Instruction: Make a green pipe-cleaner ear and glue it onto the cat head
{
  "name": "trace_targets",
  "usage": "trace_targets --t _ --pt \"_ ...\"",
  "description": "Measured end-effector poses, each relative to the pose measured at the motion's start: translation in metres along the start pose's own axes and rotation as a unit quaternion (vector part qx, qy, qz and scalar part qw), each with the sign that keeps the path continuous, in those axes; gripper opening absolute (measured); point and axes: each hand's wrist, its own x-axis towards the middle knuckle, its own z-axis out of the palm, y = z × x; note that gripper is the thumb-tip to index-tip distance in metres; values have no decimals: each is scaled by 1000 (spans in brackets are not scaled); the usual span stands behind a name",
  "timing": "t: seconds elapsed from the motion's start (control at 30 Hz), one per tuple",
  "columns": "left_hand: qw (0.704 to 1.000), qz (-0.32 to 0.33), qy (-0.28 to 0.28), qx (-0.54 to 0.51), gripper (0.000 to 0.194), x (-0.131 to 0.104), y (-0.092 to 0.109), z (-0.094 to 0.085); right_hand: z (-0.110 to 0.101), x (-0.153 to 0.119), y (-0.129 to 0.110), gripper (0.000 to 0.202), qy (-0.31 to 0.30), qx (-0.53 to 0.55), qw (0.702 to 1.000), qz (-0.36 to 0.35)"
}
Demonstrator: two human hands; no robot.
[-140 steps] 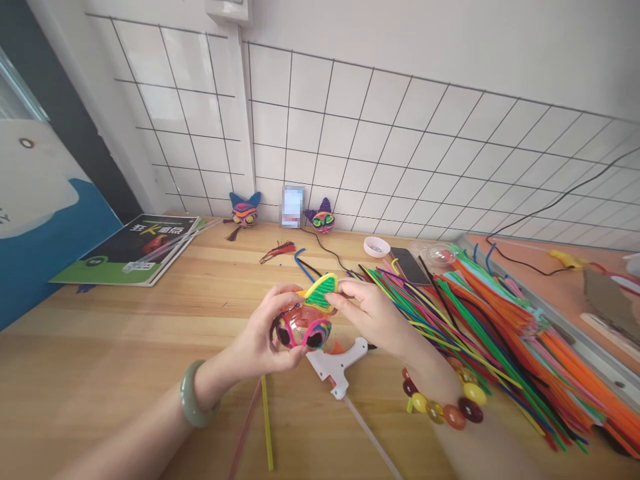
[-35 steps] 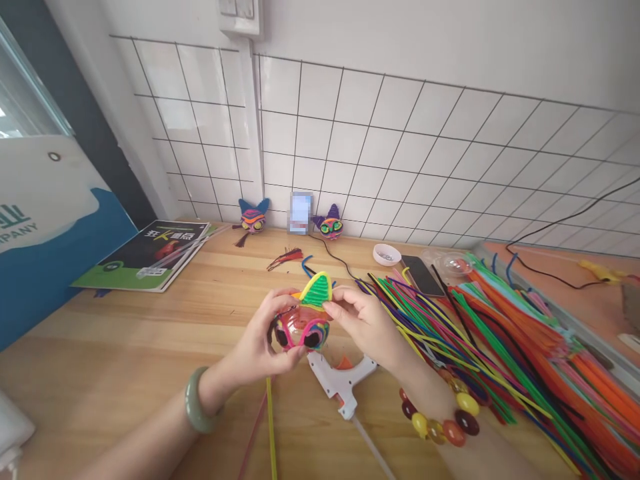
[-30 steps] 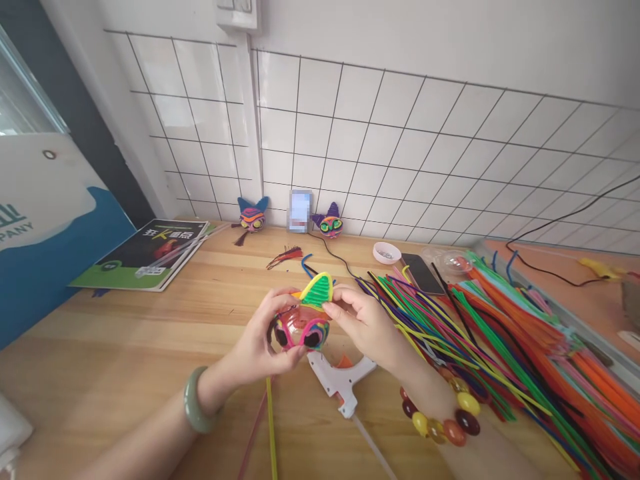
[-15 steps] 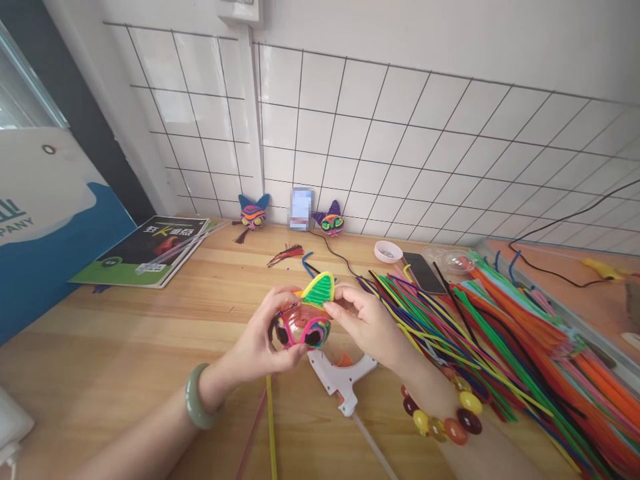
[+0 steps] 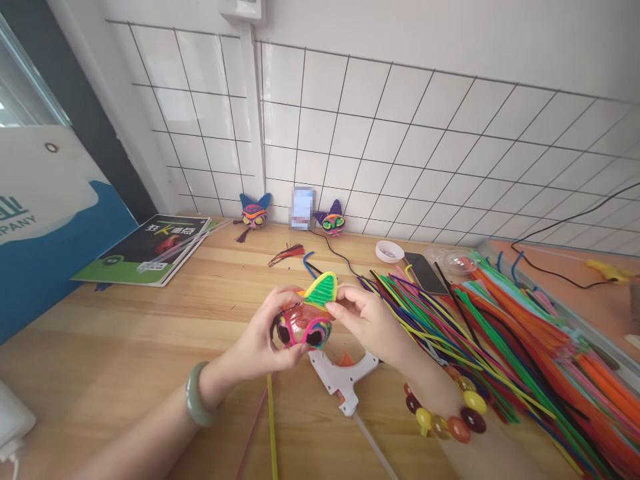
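My left hand (image 5: 273,333) is closed around the side of a round ornament (image 5: 301,319), a colourful creature's head with pink-rimmed dark eyes and a clear, reddish forehead. With thumb and fingers, my right hand (image 5: 361,313) pinches a green pipe-cleaner ear (image 5: 323,291) edged in yellow. The ear's lower edge meets the top of the head; whether it is fixed there I cannot tell. Just below the hands, a white glue gun (image 5: 340,377) lies on the table with a glue stick (image 5: 375,445) trailing from it. Yellow pipe cleaners (image 5: 272,427) lie left of it.
Bundles of coloured pipe cleaners (image 5: 540,353) cover the right side. Farther back are a dark phone (image 5: 425,273), a pink bowl (image 5: 389,251), red-black tassels (image 5: 287,254) and a lit phone (image 5: 302,208) between two finished heads. Magazines (image 5: 150,250) lie at left.
The hands keep the same grip, with the ear at the top of the head. The whole view has shifted very slightly; nothing was let go.
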Motion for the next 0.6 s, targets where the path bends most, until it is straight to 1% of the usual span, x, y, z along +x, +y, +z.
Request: trace_targets --t 0.13,0.33,0.5,0.6 --pt "1000 -3 -12 10 54 0 0 -1 -2 1 3 13 -15 7 1000 12" --pt "1000 -7 -16 3 54 1 -1 -2 -3 1 6 16 -17 1 1000 19" --pt "1000 -12 -16 -10 54 1 -1 -1 -6 2 4 18 -33 26 999 16" --pt "1000 -12 -13 -12 54 1 -1 0 -10 1 3 22 -28 16 999 22"
